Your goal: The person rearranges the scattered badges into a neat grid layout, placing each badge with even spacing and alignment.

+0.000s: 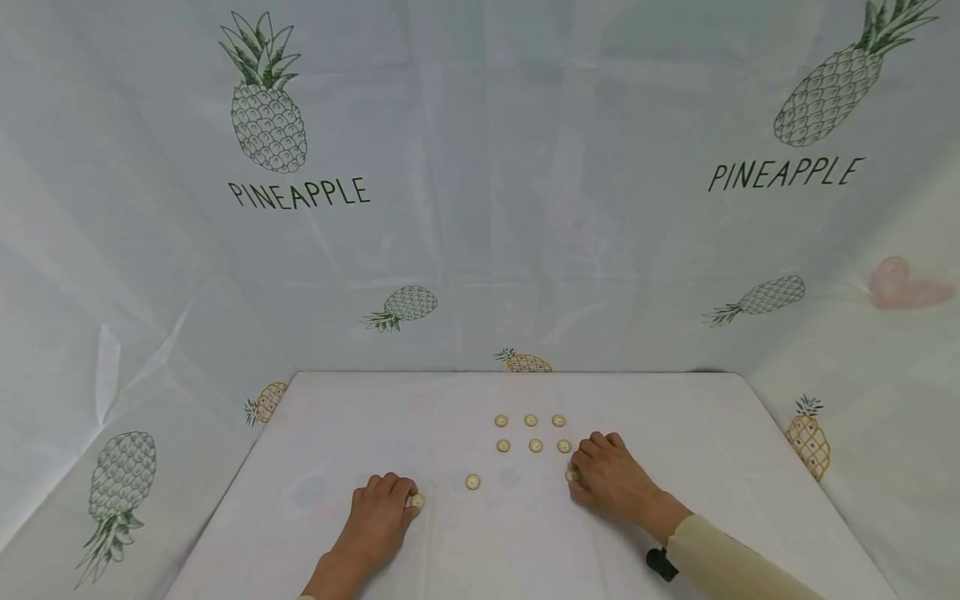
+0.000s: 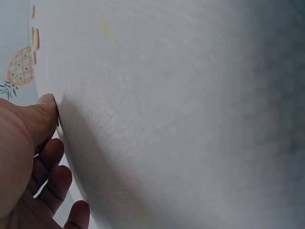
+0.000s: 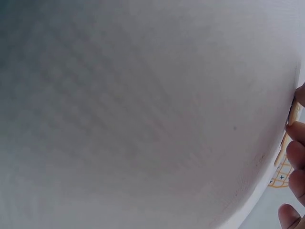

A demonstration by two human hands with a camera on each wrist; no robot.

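Note:
In the head view my left hand (image 1: 380, 521) pinches a small round pale-yellow disc (image 1: 417, 501) on the table, with thumb and forefinger at its edge. My right hand (image 1: 617, 485) pinches a second such disc (image 1: 572, 475), partly hidden by the fingers. Beyond the right fingertips lie two rows of three like discs, the nearer row's right disc (image 1: 564, 446) close by the knuckles. Between the hands lies a single disc (image 1: 472, 482). The left thumb (image 2: 43, 117) shows low at the tabletop in the left wrist view. In the right wrist view a disc edge (image 3: 293, 112) shows between the fingers.
A white cloth covers the table (image 1: 300, 442). Behind it hangs a pale curtain (image 1: 465, 208) printed with pineapples, which also closes off both sides. A small black object (image 1: 662, 564) sits at the cuff of the right sleeve (image 1: 727, 558).

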